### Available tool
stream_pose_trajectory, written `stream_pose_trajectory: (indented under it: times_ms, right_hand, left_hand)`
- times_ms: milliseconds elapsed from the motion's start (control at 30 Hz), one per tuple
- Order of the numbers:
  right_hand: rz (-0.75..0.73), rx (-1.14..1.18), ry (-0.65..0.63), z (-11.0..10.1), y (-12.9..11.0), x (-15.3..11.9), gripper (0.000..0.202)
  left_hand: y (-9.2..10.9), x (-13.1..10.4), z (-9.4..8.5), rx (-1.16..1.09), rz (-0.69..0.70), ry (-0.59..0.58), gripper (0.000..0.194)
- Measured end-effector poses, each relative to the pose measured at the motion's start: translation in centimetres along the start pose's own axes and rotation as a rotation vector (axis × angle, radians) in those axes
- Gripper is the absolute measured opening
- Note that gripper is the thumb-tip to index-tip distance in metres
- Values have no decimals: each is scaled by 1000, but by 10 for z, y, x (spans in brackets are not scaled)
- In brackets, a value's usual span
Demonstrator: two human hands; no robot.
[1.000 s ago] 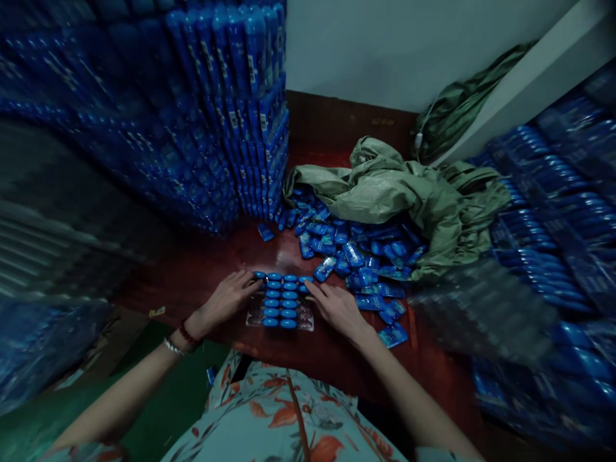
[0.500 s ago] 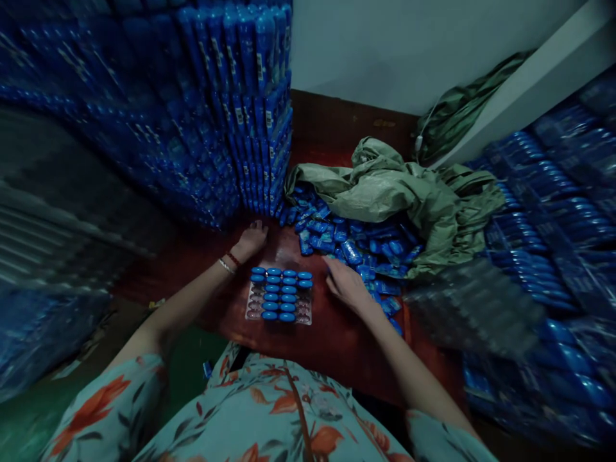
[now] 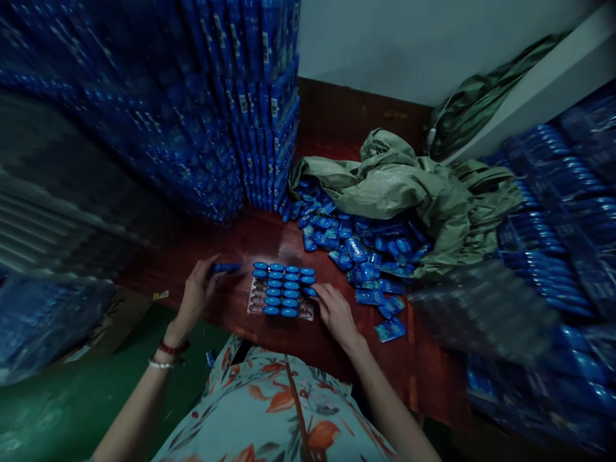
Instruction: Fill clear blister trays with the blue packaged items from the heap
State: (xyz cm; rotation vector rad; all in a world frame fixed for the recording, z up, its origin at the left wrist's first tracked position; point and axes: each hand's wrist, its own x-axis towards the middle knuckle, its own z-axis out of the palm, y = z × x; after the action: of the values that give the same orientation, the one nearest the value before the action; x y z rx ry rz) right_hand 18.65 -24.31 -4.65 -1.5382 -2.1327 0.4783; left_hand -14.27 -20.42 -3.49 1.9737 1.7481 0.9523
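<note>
A clear plastic tray with oval hollows lies on the red-brown table. Blue oval pieces fill its two middle columns and the far ends of the outer ones; several nearer outer hollows hold none. At the tray's right edge, my right hand pinches a blue oval piece over the right column. My left hand is left of the tray, fingers closed on a long blue piece, smeared by motion.
Loose blue packets are heaped behind and right of the tray, partly under a crumpled green sack. Tall stacks of blue packs stand at left, more packs at right. Nested clear trays lie right.
My left hand has come back from near the stack's base to the tray's left, now with a blue piece. My right hand has moved from the packet heap to the tray's right edge.
</note>
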Motion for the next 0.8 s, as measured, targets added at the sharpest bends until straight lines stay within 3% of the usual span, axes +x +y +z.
stream_pose_trajectory:
  times_ms: [100,167,267,367,500,633,733,800]
  right_hand:
    - [-36,-294,-189,-13,-6,10,35]
    - [-69,-406,-294,-21,-16,18,38]
    - [-118,-493,-435,-26,-32,31,38]
    - [-142,-533,-485,-25,-38,36,38]
    - [-201,-540,-374,-16,-23,22,41]
    - [-192,-425,-60,-3,0,10,37]
    - [-58,-324,107,-3,15,25,36]
    - [42,-331,116,-8,21,45,38]
  left_hand:
    - [21,-24,-2,-59,-6,25,29]
    - [32,-31,3,-72,94,-39,19]
    - [38,-28,16,-40,283,-150,22]
    - [38,-20,26,26,404,-203,26]
    - [35,-13,29,70,478,-276,25]
    - [37,-2,22,109,531,-391,25]
    - [42,12,16,103,575,-487,24]
    - [43,18,14,107,601,-537,22]
